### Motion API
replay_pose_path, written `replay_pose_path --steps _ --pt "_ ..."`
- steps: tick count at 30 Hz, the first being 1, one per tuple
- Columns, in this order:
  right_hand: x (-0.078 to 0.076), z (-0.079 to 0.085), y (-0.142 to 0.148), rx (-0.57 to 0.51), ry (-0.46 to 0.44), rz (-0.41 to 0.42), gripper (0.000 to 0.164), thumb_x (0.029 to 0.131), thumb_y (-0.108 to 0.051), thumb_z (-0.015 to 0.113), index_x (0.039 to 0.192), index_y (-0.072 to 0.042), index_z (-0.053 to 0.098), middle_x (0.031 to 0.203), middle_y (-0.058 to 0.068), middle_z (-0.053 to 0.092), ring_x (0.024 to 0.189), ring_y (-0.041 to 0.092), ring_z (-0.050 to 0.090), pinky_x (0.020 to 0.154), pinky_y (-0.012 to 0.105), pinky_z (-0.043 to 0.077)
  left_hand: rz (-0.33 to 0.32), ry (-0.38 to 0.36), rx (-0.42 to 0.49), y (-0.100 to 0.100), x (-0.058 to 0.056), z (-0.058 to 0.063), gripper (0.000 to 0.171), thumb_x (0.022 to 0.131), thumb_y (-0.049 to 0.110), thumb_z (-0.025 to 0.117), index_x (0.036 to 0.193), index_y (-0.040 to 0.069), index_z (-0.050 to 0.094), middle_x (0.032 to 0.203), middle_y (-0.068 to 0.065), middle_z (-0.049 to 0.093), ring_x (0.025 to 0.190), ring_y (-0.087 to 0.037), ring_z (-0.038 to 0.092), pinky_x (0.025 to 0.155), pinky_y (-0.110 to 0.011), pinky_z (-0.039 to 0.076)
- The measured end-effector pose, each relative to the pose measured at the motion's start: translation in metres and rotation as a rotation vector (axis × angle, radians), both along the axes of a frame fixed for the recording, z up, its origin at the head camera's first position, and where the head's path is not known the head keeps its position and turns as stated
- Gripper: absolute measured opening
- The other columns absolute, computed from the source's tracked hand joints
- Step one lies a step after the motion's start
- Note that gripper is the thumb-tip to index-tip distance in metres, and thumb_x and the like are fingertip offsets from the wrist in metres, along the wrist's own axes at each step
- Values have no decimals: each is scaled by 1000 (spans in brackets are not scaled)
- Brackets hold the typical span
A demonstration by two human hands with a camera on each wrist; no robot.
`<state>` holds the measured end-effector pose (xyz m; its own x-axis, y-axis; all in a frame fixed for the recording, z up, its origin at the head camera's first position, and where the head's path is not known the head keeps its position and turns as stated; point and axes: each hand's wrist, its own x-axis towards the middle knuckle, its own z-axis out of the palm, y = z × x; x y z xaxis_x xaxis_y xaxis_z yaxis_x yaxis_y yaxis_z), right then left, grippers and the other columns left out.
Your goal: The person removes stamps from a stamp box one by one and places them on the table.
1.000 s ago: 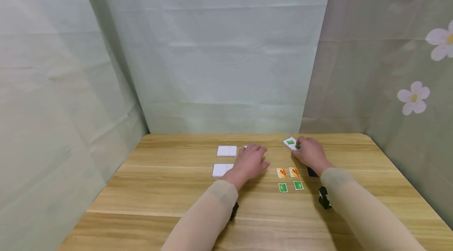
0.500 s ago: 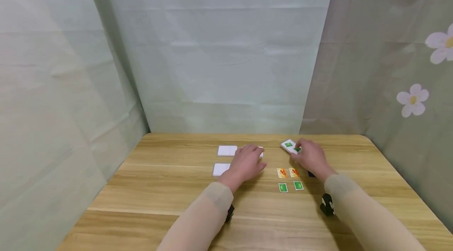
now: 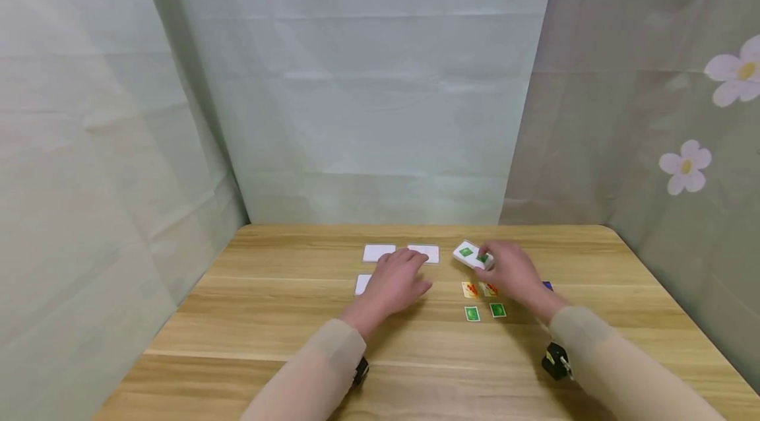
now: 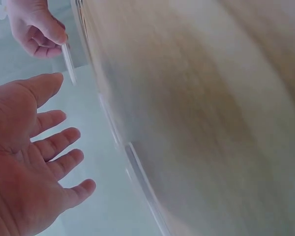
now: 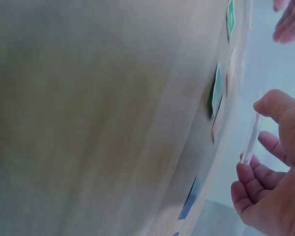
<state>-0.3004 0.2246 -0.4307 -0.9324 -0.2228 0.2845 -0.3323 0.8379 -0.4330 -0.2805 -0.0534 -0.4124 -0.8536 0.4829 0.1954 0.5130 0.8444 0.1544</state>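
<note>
My right hand pinches a white card in a clear holder above the table. Two green pictures show on its face in the head view, one partly under my fingers. Seen edge-on in the right wrist view, the card holder sits between thumb and fingers. My left hand hovers palm down near the white cards, its fingers spread and holding nothing. Two of these, a left white card and a right white card, lie at the back. A nearer white card is partly hidden by my left hand.
On the wooden table, two small orange picture cards lie above two small green ones. The right orange card is partly covered by my right hand. A dark blue piece peeks out beside my right wrist. Curtains stand behind.
My right hand has brought the held card left and slightly nearer. My left hand has drawn back leftward, uncovering the right white card at the back.
</note>
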Motion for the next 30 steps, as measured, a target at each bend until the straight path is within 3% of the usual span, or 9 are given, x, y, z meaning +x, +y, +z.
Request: replay_pose_path --steps 7,14,18,30 --pt "15 2 -14 7 44 90 26 89 -16 90 106 -9 72 106 9 73 91 26 60 80 47 52 -35 11 -39 -6 6 0 57 106 43 75 155 14 63 155 -4 62 150 -27 50 124 -58 38" --pt "29 4 -26 1 -4 131 26 90 -16 90 109 -13 72 124 14 72 106 33 63 89 53 55 -75 29 -37 -9 15 2 60 106 42 76 156 13 62 155 -5 62 150 -28 50 123 -59 39" --pt "36 4 -32 1 -33 151 27 91 -16 92 109 -16 72 129 13 71 110 30 63 92 51 57 -87 14 -41 -11 20 3 63 105 44 77 157 11 60 158 -7 60 151 -28 50 124 -57 38" --pt "55 -3 -50 17 -55 287 36 84 -12 94 90 -24 61 123 3 70 107 22 61 89 43 57 -112 1 -60 -26 36 -4 67 101 45 81 155 11 62 159 -8 59 149 -27 51 123 -55 40"
